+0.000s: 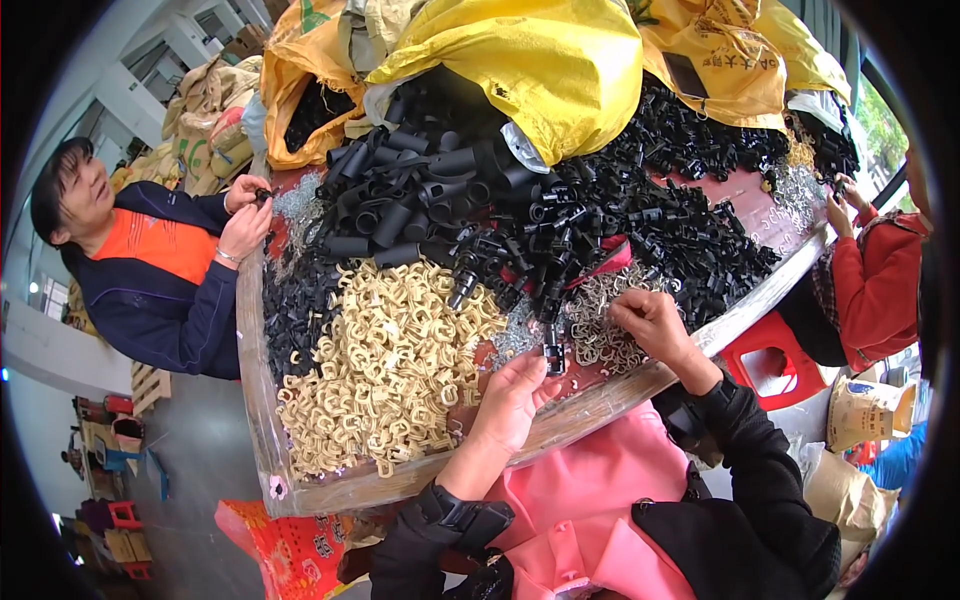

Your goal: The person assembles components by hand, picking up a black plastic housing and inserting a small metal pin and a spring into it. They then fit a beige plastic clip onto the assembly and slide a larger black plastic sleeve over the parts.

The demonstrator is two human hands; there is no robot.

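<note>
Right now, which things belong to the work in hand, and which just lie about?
With the work: black part in left hand; metal clips by right hand; probably cream clips.
Lying about, apparently: phone on the yellow bag; wooden pallet.

A workshop of the small-factory kind, laid out for handwork in bulk. A broad counter with a worn wooden rim point(590, 415) carries loose heaps of like components: black plastic tubes point(395, 220), black fittings point(690, 210), cream clips point(390, 350) and small metal hooks point(605, 345). Large sacks, among them a yellow sack point(550, 70) and an orange sack point(290, 80) holding black parts, line its far side. One co-worker in an orange shirt point(165, 250) and another in red point(885, 280) share the counter. Beyond, at left: piled sacks point(205, 95), a wooden pallet point(150, 387) and wide grey floor point(205, 450). At right: a window point(880, 130) and a red plastic stool point(757, 337).
</note>
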